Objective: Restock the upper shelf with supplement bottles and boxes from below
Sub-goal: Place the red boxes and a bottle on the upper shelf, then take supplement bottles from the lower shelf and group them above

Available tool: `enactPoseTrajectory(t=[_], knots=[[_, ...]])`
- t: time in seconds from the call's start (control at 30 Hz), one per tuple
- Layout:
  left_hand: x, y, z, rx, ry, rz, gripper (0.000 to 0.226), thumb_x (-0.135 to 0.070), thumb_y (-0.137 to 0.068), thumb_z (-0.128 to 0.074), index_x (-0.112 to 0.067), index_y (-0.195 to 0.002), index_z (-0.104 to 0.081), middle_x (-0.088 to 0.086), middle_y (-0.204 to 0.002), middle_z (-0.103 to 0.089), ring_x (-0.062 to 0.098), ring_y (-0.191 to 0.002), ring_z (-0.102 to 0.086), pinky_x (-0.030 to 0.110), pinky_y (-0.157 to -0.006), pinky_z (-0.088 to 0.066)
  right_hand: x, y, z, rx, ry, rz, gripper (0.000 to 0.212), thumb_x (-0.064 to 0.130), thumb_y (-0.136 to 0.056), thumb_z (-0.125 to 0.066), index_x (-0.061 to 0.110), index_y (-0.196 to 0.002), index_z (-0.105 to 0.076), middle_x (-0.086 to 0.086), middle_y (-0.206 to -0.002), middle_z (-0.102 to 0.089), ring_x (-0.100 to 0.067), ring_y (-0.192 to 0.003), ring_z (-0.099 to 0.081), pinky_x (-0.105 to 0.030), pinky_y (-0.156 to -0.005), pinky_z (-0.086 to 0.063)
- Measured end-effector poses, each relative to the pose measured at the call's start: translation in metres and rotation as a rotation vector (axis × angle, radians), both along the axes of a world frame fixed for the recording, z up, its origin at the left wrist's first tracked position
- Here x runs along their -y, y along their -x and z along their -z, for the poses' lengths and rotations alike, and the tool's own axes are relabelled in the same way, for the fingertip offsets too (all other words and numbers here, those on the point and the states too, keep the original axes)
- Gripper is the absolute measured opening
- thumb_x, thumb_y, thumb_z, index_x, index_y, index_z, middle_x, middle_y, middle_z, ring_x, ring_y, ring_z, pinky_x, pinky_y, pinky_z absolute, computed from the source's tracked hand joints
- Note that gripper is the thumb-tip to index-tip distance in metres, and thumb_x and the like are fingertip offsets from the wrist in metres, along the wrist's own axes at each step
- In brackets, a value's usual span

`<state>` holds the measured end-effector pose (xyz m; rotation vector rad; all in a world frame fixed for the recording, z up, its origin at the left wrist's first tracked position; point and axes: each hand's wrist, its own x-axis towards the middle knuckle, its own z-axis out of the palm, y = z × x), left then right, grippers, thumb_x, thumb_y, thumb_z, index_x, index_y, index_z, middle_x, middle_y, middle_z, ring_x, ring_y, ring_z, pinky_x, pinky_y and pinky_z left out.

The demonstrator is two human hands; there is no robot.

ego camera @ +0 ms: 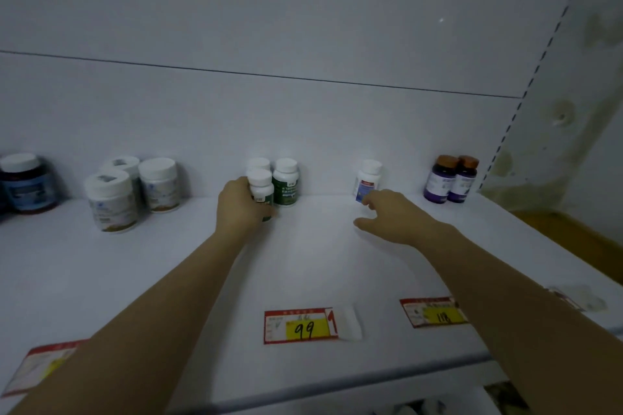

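Observation:
My left hand [241, 207] grips a green bottle with a white cap [261, 189] standing on the white upper shelf [310, 263]. Two more green bottles stand close by, one [286, 183] to its right and one [259, 164] behind it. My right hand [392, 216] hovers open over the shelf, fingers spread, just in front of a white bottle with a blue label [367, 180]; whether it touches the bottle is unclear.
Three white tubs [135, 190] stand at the left, a dark blue jar [28, 184] at the far left, two purple bottles with brown caps [451, 178] at the right. Price tags [301, 327] lie along the shelf's front edge. A slotted upright [526, 87] bounds the right side.

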<state>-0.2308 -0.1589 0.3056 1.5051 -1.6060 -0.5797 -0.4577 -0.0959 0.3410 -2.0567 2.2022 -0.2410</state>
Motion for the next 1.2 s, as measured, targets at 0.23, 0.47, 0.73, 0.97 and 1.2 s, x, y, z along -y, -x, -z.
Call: enactPoseTrajectory(t=[0.23, 0.47, 0.73, 0.97, 1.2], knots=[[0.005, 0.012, 0.005, 0.048, -0.07, -0.091, 0.045, -0.009, -0.068, -0.077, 0.002, -0.106, -0.055, 0.02, -0.108, -0.061, 0.033, -0.095, -0.059, 0.03, -0.067, -0.039, 0.013, 0.008, 0.003, 0.003, -0.017, -0.066, 0.057, 0.039, -0.089, -0.059, 0.011, -0.136, -0.045, -0.009, -0.138, -0.049, -0.024, -0.124, -0.049, -0.033, -0.103, -0.042], [-0.022, 0.007, 0.008, 0.276, -0.153, -0.158, 0.048, -0.021, -0.081, -0.068, -0.001, -0.117, -0.045, 0.021, -0.124, -0.042, 0.038, -0.109, -0.051, 0.04, -0.088, -0.044, 0.001, 0.011, -0.003, -0.104, -0.096, -0.115, 0.057, 0.041, -0.09, -0.057, 0.008, -0.135, -0.045, -0.012, -0.137, -0.048, -0.027, -0.123, -0.049, -0.035, -0.103, -0.042], [-0.088, -0.019, -0.015, 0.694, -0.255, -0.162, 0.043, -0.025, -0.085, -0.063, -0.005, -0.12, -0.048, 0.019, -0.128, -0.043, 0.036, -0.114, -0.048, 0.043, -0.092, -0.045, -0.045, 0.006, -0.006, -0.188, -0.165, -0.199, 0.061, 0.045, -0.091, -0.053, 0.01, -0.139, -0.039, -0.013, -0.141, -0.044, -0.029, -0.126, -0.045, -0.037, -0.104, -0.041], [-0.163, -0.028, -0.032, 0.746, -0.283, -0.123, 0.051, -0.017, -0.082, -0.062, -0.009, -0.13, -0.048, 0.016, -0.131, -0.048, 0.033, -0.117, -0.049, 0.042, -0.098, -0.045, -0.106, 0.004, -0.009, -0.183, -0.132, -0.26, 0.063, 0.044, -0.091, -0.053, 0.012, -0.142, -0.035, -0.014, -0.14, -0.045, -0.03, -0.126, -0.045, -0.04, -0.103, -0.041], [-0.238, -0.026, -0.033, 0.756, -0.203, -0.062, 0.051, -0.014, -0.081, -0.064, -0.006, -0.128, -0.048, 0.017, -0.127, -0.047, 0.035, -0.113, -0.05, 0.04, -0.094, -0.046, -0.187, 0.007, -0.005, -0.148, -0.081, -0.225, 0.06, 0.041, -0.09, -0.056, 0.012, -0.14, -0.038, -0.015, -0.138, -0.046, -0.031, -0.122, -0.046, -0.037, -0.098, -0.041]])
